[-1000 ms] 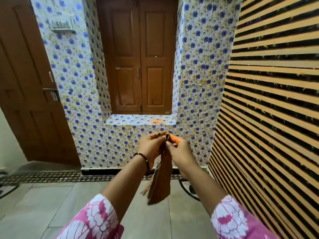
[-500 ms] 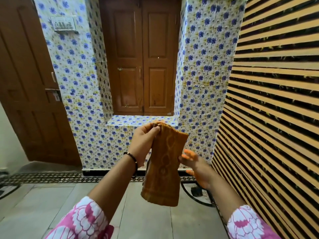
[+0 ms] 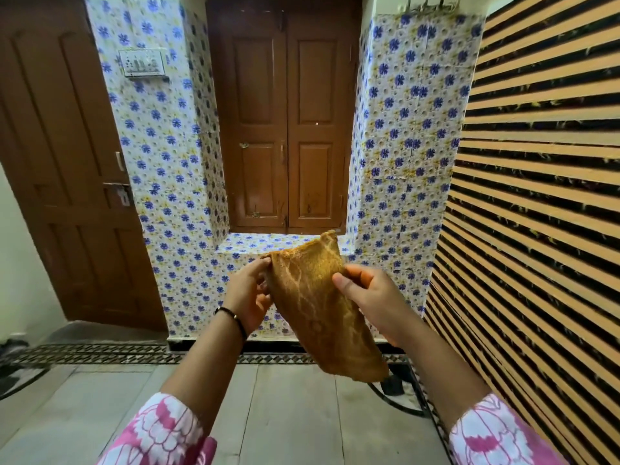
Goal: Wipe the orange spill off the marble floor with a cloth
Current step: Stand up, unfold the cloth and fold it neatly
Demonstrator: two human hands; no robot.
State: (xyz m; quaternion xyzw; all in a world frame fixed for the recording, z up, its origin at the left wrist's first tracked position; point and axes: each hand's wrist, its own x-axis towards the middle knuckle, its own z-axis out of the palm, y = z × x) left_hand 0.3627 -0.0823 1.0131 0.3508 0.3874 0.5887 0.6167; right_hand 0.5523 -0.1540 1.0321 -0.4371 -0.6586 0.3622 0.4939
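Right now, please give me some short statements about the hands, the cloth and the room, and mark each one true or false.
1. Both hands hold the cloth. True: the left hand pinches its upper left edge and the right hand grips its right edge.
2. The cloth lies flat on the floor. False: it hangs in the air above the floor.
3. The left wrist wears a dark bracelet. True.
4. The window shutters behind the cloth are open. False: the shutters are closed.
5. The cloth is white. False: it is brownish orange with a pale pattern.
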